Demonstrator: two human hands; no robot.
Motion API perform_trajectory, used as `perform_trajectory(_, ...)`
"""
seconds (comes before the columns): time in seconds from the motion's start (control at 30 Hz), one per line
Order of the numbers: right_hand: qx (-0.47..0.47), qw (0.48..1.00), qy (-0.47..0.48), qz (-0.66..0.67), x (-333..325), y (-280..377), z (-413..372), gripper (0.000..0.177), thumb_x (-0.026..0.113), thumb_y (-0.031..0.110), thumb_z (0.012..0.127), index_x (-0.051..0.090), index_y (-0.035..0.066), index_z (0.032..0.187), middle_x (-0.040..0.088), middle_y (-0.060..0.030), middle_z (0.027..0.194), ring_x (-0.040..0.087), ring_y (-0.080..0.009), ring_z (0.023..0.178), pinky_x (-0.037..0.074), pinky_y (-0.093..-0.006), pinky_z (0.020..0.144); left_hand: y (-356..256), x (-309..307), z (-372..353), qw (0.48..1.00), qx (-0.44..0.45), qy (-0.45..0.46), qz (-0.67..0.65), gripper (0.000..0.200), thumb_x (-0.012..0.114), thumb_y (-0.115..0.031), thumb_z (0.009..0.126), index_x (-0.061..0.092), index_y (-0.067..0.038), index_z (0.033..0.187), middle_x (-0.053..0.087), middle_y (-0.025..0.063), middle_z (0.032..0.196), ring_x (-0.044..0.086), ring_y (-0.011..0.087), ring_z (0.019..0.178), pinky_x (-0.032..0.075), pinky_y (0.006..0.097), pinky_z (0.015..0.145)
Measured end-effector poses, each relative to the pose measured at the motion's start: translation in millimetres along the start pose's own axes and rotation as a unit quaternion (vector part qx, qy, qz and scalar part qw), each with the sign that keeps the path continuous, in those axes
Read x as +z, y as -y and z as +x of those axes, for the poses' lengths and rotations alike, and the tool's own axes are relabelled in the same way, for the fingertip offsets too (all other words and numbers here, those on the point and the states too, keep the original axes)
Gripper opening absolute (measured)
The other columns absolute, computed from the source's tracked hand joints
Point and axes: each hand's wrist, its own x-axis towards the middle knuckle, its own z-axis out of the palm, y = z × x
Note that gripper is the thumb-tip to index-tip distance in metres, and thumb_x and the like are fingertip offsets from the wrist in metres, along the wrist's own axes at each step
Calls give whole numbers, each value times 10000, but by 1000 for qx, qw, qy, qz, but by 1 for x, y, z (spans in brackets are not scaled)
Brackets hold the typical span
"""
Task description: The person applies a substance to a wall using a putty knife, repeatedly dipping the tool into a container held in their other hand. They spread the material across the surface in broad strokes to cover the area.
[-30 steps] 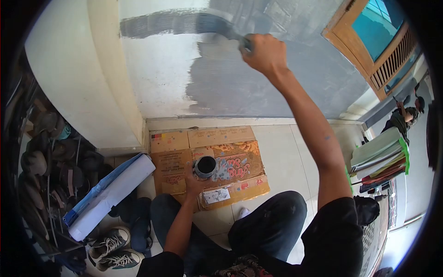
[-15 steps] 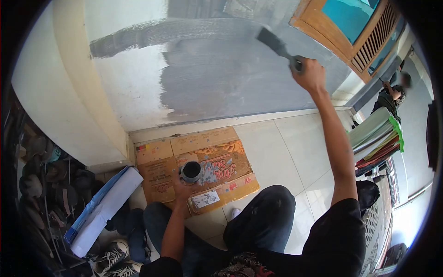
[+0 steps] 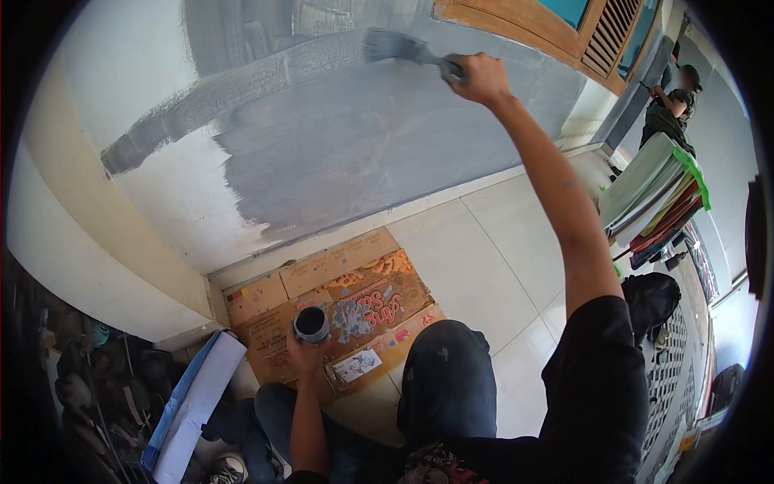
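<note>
My right hand (image 3: 482, 78) is closed round the handle of a wide paintbrush (image 3: 399, 47), its bristles against the grey painted part of the wall (image 3: 355, 121). Dark grey paint fills a small cup (image 3: 311, 324) that my left hand (image 3: 305, 355) holds above the flattened cardboard (image 3: 322, 278) on the floor. Bare white wall (image 3: 181, 194) shows left of the grey, crossed by a grey painted band (image 3: 177, 121).
A wooden window frame (image 3: 532, 32) is at the top right. Another person (image 3: 673, 105) stands far right, behind hanging cloths (image 3: 653, 194). Rolled sheets (image 3: 197, 403) and dark shoes lie lower left. Pale floor tiles (image 3: 484, 250) stretch right of the cardboard.
The view has shifted and tilted. My right hand has moved left with the brush along the upper part of the grey area. My left hand still holds the cup over the cardboard.
</note>
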Motion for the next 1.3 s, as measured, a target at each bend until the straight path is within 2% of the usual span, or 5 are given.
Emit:
perform_trajectory(0.3,134,981,68,-127,-23,-117,-33,287,674,401,868,781,212,1055,759,-120,937,719,-346,936,577,-482,824,5,1,-1,1000,0,1,-23,757,859,29,648,519,-13,1324,600,112,1284,609,251,1197,476,389,1052)
perform_trajectory(0.57,240,946,109,-187,-47,-106,-37,332,680,316,842,752,73,1057,739,-216,1088,716,-377,1027,569,-487,877,-2,0,0,999,-16,-27,-26,798,910,25,594,517,-15,1287,608,130,1230,625,241,1141,527,389,993)
perform_trajectory(0.67,226,955,88,-170,-39,-65,-16,288,658,200,814,741,60,1051,737,-209,1112,720,-368,1057,572,-473,896,-12,-2,-1,1000,-5,-24,7,812,911,33,597,506,-13,1299,600,130,1248,624,236,1147,536,389,977)
perform_trajectory(1.1,24,999,-11,39,-58,251,22,138,655,87,758,736,4,831,729,-222,843,740,-381,776,570,-468,682,-17,-7,-4,998,-6,-56,-8,857,947,-109,620,515,17,1349,629,155,1248,626,256,1162,534,398,974)
perform_trajectory(1.3,-21,992,16,121,-69,356,35,86,681,42,717,728,17,785,725,-192,803,723,-341,717,532,-438,648,-8,-15,-5,997,25,-67,-17,828,950,-112,607,540,13,1315,655,158,1207,634,277,1147,525,405,973)
